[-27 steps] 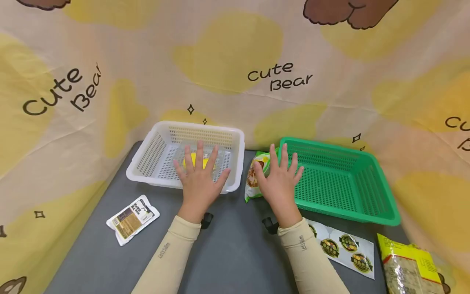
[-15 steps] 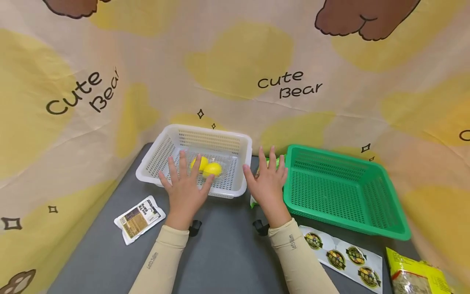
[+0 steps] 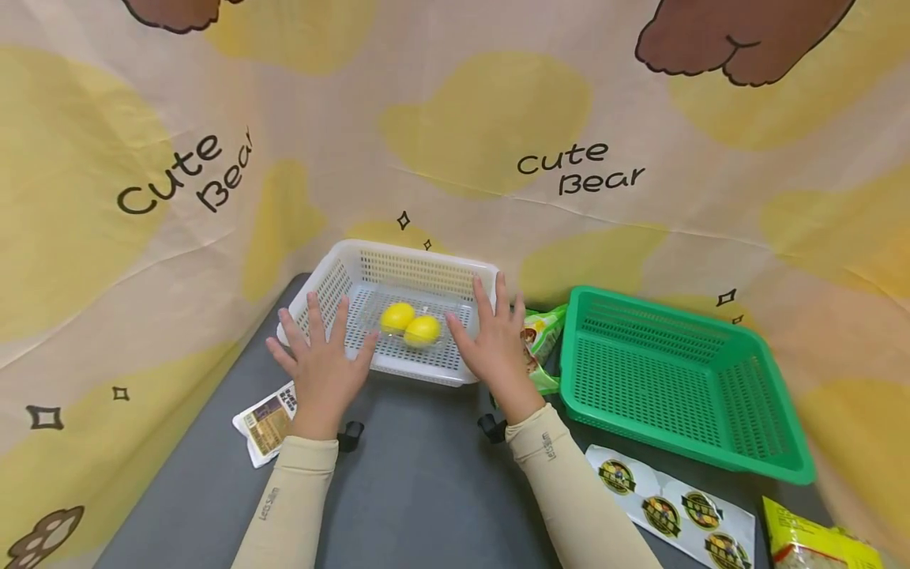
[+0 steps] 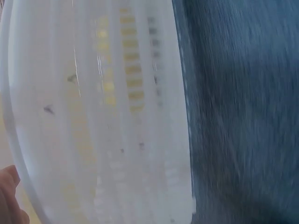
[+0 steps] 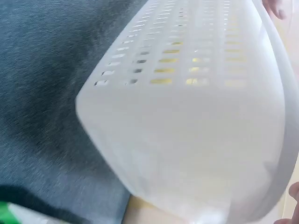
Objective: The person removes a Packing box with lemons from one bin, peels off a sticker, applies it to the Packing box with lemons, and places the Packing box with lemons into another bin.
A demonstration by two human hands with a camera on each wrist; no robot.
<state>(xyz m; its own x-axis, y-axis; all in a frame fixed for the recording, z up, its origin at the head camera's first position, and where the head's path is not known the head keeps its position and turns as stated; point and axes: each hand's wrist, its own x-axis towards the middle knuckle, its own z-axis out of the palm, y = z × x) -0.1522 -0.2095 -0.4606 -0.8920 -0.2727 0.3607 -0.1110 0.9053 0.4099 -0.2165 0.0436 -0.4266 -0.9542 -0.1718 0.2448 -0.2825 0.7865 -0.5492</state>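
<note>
A white plastic basket (image 3: pixel 398 365) stands at the back left of the grey table. Two yellow lemons (image 3: pixel 423 330) lie inside it, seemingly in a clear plastic box. My left hand (image 3: pixel 323 383) hovers over the basket's front left corner, fingers straight and spread. At the right side of the basket, my right hand (image 3: pixel 498 352) also has its fingers spread. Neither hand holds anything; whether either touches the rim I cannot tell. In the left wrist view, fingertips (image 4: pixel 9 196) show beside the basket wall (image 4: pixel 154 135). The right wrist view has the basket's corner (image 5: pixel 177 126) close up.
A green basket (image 3: pixel 640 371) stands to the right. Between the baskets lies a green and white packet (image 3: pixel 543 336). A white and brown pouch (image 3: pixel 266 427) is partly behind my left hand. A silver packet with round labels (image 3: pixel 671 506) and a yellow bag (image 3: pixel 817 541) lie front right.
Both hands have moved left relative to the baskets. The left went from over the lemons to the white basket's left corner, the right from the green packet to that basket's right side.
</note>
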